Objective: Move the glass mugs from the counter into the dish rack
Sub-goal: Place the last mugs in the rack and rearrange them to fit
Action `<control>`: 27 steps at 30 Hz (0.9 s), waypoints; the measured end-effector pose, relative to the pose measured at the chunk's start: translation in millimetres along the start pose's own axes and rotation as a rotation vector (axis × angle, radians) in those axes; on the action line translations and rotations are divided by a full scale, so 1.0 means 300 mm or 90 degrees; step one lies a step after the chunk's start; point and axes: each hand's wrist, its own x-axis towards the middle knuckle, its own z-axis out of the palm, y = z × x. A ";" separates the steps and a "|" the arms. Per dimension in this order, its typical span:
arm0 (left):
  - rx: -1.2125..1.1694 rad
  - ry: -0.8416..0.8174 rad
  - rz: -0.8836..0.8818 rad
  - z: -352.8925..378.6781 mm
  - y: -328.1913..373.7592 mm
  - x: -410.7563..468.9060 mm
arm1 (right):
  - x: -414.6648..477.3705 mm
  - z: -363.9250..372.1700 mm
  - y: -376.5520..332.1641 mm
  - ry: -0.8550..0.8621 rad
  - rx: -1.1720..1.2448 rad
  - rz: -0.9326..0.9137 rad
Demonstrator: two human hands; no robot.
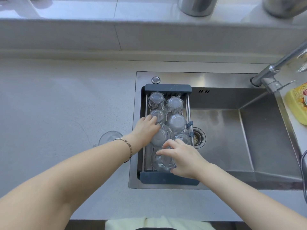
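Right hand (182, 159) grip pinching a glass mug (163, 161), left hand (146, 128) spread on racked mugs, bottle label (300, 98) perhaps unreadable

Pale speckled counter (58, 97), steel sink (232, 130), chrome faucet (274, 70), glossy sill (83, 9), perhaps daylit

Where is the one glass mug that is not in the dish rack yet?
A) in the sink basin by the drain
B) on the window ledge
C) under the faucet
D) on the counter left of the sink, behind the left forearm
D: the last glass mug stands on the counter left of the dish rack, partly hidden by the left forearm.
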 end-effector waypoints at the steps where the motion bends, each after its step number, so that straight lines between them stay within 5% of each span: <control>1: -0.026 0.013 -0.009 -0.012 -0.003 -0.008 | 0.015 0.013 -0.004 -0.003 -0.007 0.007; 5: -0.067 0.051 -0.118 -0.067 -0.063 -0.086 | 0.074 0.103 -0.033 -0.039 -0.047 0.041; 12: -0.185 -0.219 -0.321 -0.056 -0.143 -0.323 | 0.074 0.197 -0.030 0.037 0.156 0.105; 18: -0.361 -0.042 -0.369 -0.097 -0.070 -0.392 | -0.050 0.127 0.028 0.172 0.301 0.169; 22: -0.805 -0.022 -0.342 -0.174 0.026 -0.366 | -0.122 0.076 0.003 0.194 0.384 0.089; 25: -1.127 -0.150 -0.303 -0.182 0.105 -0.323 | -0.169 0.058 -0.011 0.274 0.330 -0.024; 27: -1.212 -0.258 -0.265 -0.181 0.157 -0.302 | -0.199 0.054 0.005 0.333 0.276 -0.058</control>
